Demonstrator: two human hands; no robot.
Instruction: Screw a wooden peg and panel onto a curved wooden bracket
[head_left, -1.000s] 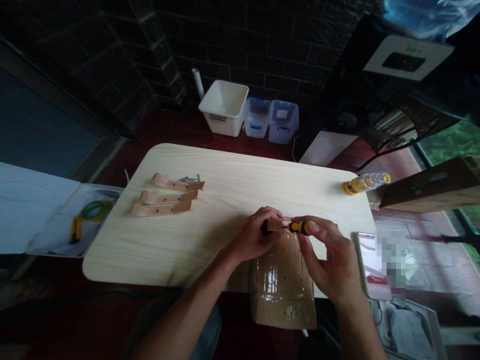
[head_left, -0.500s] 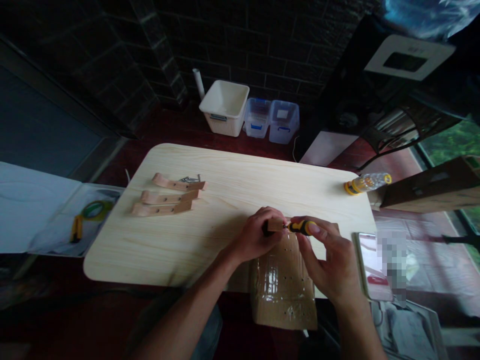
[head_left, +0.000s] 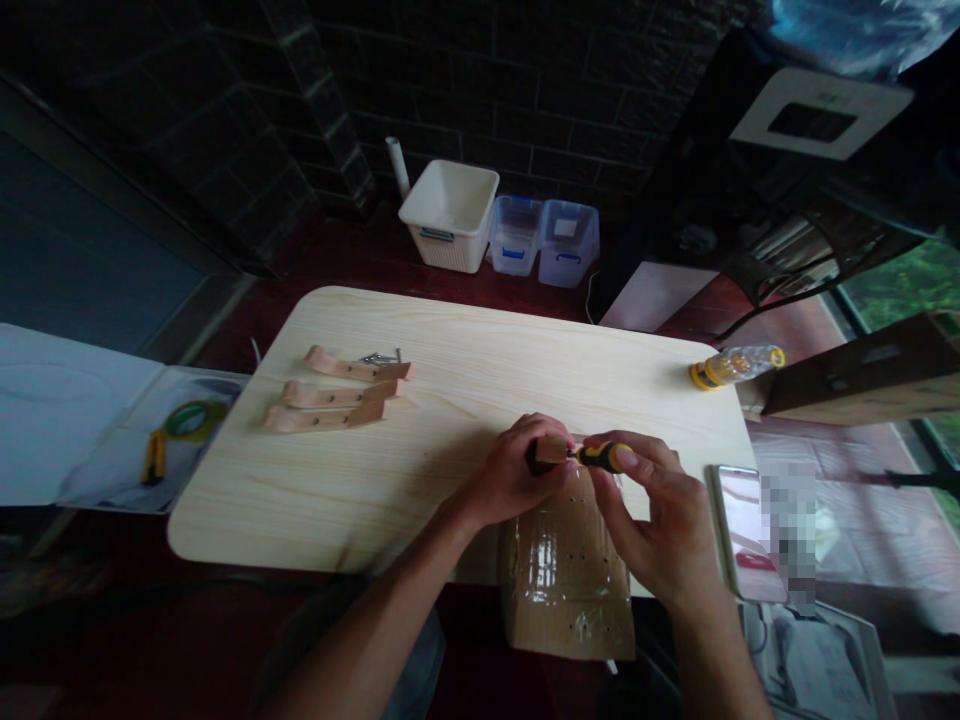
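Observation:
My left hand (head_left: 517,470) is wrapped round a small wooden piece (head_left: 552,449) near the table's front edge. In my right hand (head_left: 660,500) is a yellow and black screwdriver (head_left: 602,457), its tip meeting the right side of that piece. Beneath both hands lies a taped cardboard piece (head_left: 566,580) with small holes, jutting over the table edge. Three curved wooden pieces (head_left: 334,418) with dark holes rest at the table's left, with several screws (head_left: 381,357) beside the rearmost one.
On the pale table (head_left: 450,350), a clear bottle-shaped container (head_left: 735,367) with a yellow base lies at the back right. A phone (head_left: 750,530) is by the right edge. Behind the table stand a white bin (head_left: 450,215) and two clear boxes (head_left: 568,245).

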